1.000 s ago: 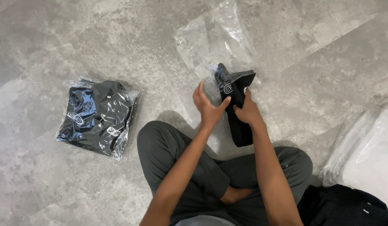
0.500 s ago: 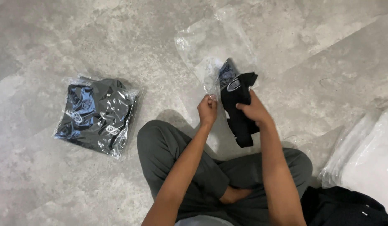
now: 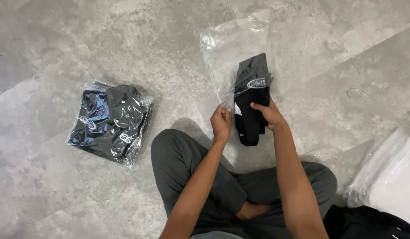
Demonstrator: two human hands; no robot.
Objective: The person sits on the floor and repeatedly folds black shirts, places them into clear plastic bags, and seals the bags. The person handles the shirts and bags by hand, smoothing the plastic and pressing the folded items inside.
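Note:
I sit cross-legged on a grey floor. My right hand point(image 3: 266, 116) grips a folded black garment point(image 3: 251, 97) with a white oval print, its upper end pushed into the mouth of a clear plastic bag point(image 3: 231, 53) lying on the floor ahead. My left hand point(image 3: 221, 123) pinches the near edge of that bag, just left of the garment. The garment's lower end hangs out below my right hand.
A stack of bagged black garments point(image 3: 109, 121) lies on the floor to the left. A pile of clear plastic bags point(image 3: 386, 177) sits at the right edge, with loose black cloth point(image 3: 368, 223) at the bottom right. My grey trouser legs point(image 3: 187, 172) fill the near foreground.
The garment has gone from held upright above the bag to its top sliding inside the bag. My left hand went from open beside the garment to pinching the bag's edge.

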